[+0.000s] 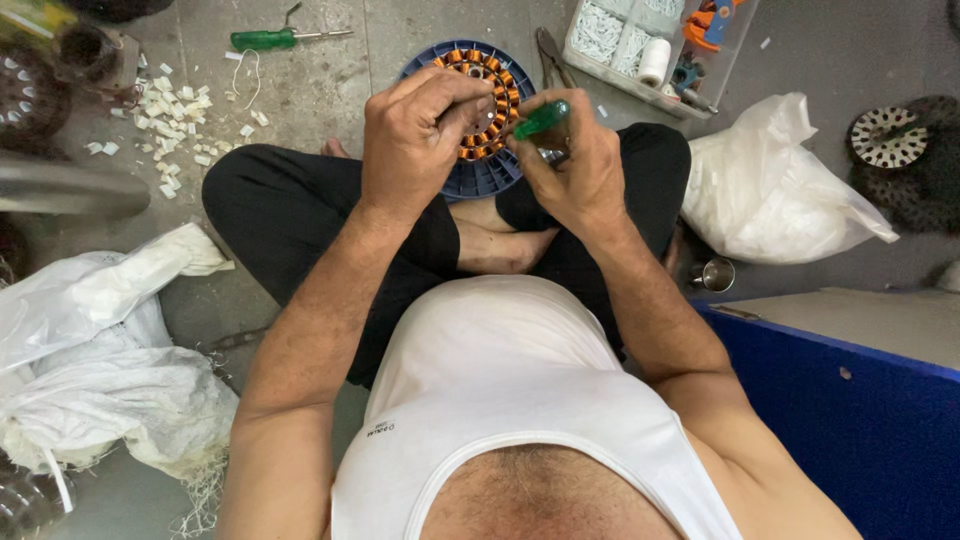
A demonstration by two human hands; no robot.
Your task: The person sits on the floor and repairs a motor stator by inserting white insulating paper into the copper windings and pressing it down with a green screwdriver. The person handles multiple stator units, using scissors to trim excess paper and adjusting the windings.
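Person seated cross-legged on the concrete floor (330, 70). Left hand (415, 135) pinches at the copper-wound stator (490, 90) on a blue round base (480, 175). Right hand (575, 170) grips a green-handled tool (541, 119) against the windings.

we found bare floor (330, 80) open between the scattered white scraps (165, 120) and the stator ring (487, 110). a green screwdriver (268, 39) lay across its far edge. on the right, pliers (552, 55), a parts tray (640, 45) and a white bag (770, 190) blocked passage.
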